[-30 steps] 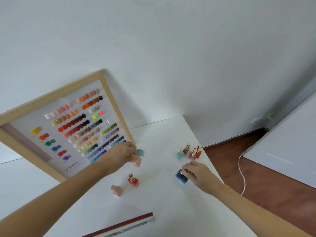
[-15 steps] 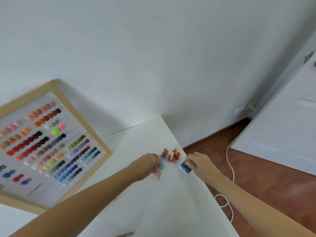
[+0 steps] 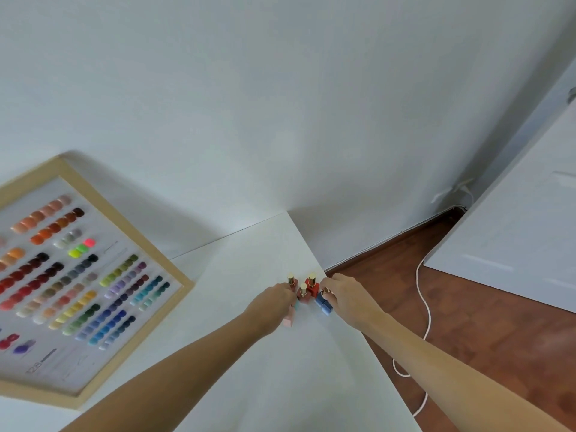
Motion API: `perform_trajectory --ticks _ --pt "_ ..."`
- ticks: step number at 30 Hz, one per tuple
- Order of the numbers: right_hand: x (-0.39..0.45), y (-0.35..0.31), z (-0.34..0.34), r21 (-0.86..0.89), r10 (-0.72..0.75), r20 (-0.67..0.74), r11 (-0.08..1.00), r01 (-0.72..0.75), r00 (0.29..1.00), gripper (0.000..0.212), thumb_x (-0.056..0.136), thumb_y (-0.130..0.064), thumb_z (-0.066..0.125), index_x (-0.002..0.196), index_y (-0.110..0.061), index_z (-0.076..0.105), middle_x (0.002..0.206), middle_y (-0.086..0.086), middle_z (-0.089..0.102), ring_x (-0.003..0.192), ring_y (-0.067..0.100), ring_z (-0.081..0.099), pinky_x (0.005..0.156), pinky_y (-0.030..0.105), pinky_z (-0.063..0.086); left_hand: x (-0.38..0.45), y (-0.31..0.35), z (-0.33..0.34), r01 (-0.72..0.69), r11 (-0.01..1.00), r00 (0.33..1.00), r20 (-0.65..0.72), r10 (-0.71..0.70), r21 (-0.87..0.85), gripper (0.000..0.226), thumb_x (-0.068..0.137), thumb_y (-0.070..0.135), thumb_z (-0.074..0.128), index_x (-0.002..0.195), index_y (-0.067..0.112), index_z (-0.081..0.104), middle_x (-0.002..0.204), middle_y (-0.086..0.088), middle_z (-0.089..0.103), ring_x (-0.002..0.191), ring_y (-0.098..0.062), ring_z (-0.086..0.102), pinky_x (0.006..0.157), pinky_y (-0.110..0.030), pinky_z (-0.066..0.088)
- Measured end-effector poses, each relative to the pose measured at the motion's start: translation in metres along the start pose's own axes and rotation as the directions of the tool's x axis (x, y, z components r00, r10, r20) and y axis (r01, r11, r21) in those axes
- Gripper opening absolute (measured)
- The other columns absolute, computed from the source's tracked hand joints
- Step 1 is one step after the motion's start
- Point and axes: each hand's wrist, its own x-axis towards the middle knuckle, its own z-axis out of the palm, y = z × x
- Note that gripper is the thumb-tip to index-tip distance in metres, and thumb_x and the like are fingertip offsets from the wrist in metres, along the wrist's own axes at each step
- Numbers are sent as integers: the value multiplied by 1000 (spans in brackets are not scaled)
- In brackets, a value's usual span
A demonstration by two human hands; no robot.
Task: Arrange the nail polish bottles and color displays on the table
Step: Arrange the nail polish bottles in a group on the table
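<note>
Nearest, both forearms reach out over the white table [image 3: 280, 385] toward its right edge, close to the far right corner. The left hand [image 3: 274, 302] is closed around a pale pink bottle [image 3: 289, 319] whose body sticks out below the fist, long axis tilted back toward the person; a sliver of teal bottle [image 3: 297, 304] shows just beside it, also against this hand's fingers, though how much of it is hidden I cannot tell. The right hand [image 3: 346, 296] pinches the gold cap of a blue bottle [image 3: 324, 305], fingers closed on it from above. The blue body looks like two blocks side by side, so it may be two bottles; the grip hides the caps, so I cannot settle that.

Just beyond and between the two hands stands a tight cluster of red bottles [image 3: 307, 289], upright, gold caps up: three caps can be counted. The blue bottle lies touching or just beside the right flank of this cluster, the pink and teal just beside its left flank. Each hand is therefore nearest its own side, and the coming move looks like a short inward set-down against the group, keeping each bottle's long axis vertical. The right edge of the table runs close under the blue bottle, so that side has less room to spare.

Farther left, along the far edge, one framed color display [image 3: 78, 282] leans against the wall [image 3: 280, 104].
</note>
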Motion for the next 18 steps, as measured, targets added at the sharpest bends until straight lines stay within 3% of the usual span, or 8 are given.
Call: perform_trajectory --ticks 7,14,18 --pt "1 -5 1 6 -8 -11 1000 8 1000 12 91 -13 48 99 -12 57 88 9 58 79 24 55 69 36 50 -5 4 1 -4 999 1000 -2 4 34 26 85 -5 48 103 6 62 117 -9 54 94 -29 61 78 -36 51" --pt "-5 -15 -2 35 12 9 999 -12 1000 25 88 -14 54 113 -14 55 97 10 62 86 27 58 77 39 52 -18 7 -9 -11 998 999 -40 13 65 30 87 -6 47 111 6 60 132 -10 43 95 -34 61 74 -33 43" --pt "-10 -9 -2 31 42 21 999 -43 999 36 87 -16 55 123 -20 49 101 7 61 90 24 57 78 34 51 -18 8 -11 -15 1000 999 -33 14 -23 31 88 7 60 119 11 57 137 -6 40 101 -34 60 86 -38 49"
